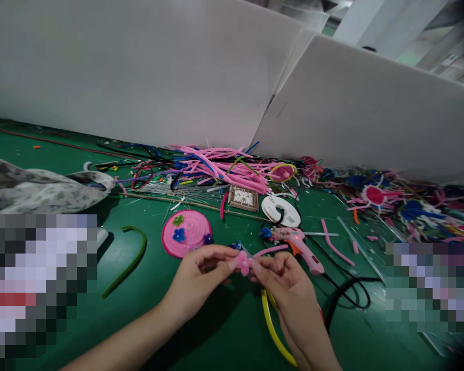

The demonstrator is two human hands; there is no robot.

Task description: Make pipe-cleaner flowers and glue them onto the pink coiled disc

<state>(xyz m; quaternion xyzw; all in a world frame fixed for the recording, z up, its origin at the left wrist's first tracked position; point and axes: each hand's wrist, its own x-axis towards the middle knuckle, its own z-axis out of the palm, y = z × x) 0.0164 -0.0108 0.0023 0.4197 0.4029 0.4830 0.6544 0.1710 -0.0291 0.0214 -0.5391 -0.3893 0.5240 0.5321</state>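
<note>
A small pink flower (244,263) is pinched between the thumbs and fingers of my left hand (201,275) and my right hand (290,283). A pink strip (269,251) reaches from the flower's area toward the upper right. Just behind my left hand lies a coiled pink disc (193,226) with green and blue flowers on it. To the right, the pink glue gun (299,246) lies on the green surface. Beside and under my right hand curves a yellow strip (272,330).
Pink strips (224,167) are piled at the back by white panels (139,67). A bead tray (243,199) and white spool (280,211) sit ahead. A green strip (137,257) lies left; cables and tangled strips lie right. Patterned fabric (42,188) is at left.
</note>
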